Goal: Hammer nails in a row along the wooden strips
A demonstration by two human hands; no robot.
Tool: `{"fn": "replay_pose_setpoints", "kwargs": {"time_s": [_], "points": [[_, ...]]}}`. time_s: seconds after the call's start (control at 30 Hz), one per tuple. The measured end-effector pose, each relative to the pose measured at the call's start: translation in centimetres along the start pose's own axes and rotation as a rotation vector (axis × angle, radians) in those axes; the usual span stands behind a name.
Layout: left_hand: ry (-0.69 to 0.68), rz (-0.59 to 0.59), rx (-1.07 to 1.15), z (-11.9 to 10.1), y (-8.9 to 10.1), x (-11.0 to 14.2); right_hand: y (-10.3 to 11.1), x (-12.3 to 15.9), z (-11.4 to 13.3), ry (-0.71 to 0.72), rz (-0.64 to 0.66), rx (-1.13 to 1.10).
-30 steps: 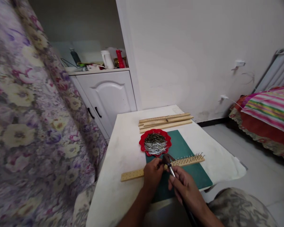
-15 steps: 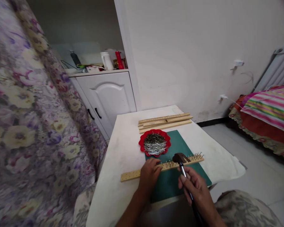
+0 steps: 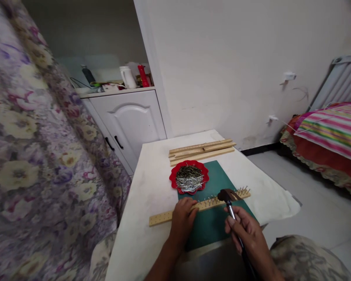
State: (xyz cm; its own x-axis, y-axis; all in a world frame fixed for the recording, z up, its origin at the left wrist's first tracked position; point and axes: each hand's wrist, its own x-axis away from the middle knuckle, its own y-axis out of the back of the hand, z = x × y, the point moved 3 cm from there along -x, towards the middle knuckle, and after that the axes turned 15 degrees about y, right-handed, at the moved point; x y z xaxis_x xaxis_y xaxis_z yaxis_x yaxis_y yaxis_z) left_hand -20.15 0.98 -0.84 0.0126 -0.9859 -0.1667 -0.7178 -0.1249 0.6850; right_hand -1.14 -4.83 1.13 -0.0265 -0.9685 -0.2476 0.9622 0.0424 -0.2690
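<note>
My right hand (image 3: 245, 230) is closed round the handle of a claw hammer (image 3: 229, 195), whose dark head is raised over the right part of a wooden strip (image 3: 160, 218). My left hand (image 3: 183, 216) grips that strip near its middle, fingers curled over it. Several nails (image 3: 212, 201) stand up from the strip to the right of my left hand, some of them leaning. To the left of the hand the strip shows rows of small holes or marks. Beneath it lies a green mat (image 3: 219, 175). Just beyond, a red scalloped dish (image 3: 172, 177) holds dark and silvery nails (image 3: 190, 177).
Several wooden strips (image 3: 201, 150) lie at the far side of the white-covered table (image 3: 137, 187). A floral curtain (image 3: 58, 156) hangs on the left, beside a white cabinet (image 3: 134, 117). At the right is a bed (image 3: 333, 128) with a striped cover.
The hammer in my right hand has lifted and swung right, away from my left hand. My left hand has shifted slightly left along the strip. The view has turned a little.
</note>
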Motion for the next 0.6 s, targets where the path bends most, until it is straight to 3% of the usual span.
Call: {"fn": "replay_pose_setpoints", "kwargs": {"time_s": [0.37, 0.6], "points": [[0.016, 0.008, 0.004, -0.9, -1.3, -1.4, -1.3, 0.0, -0.3, -0.052, 0.07, 0.013], [0.021, -0.003, -0.009, -0.8, -1.4, -1.3, -3.3, -0.5, -0.4, -0.072, 0.182, -0.033]]}}
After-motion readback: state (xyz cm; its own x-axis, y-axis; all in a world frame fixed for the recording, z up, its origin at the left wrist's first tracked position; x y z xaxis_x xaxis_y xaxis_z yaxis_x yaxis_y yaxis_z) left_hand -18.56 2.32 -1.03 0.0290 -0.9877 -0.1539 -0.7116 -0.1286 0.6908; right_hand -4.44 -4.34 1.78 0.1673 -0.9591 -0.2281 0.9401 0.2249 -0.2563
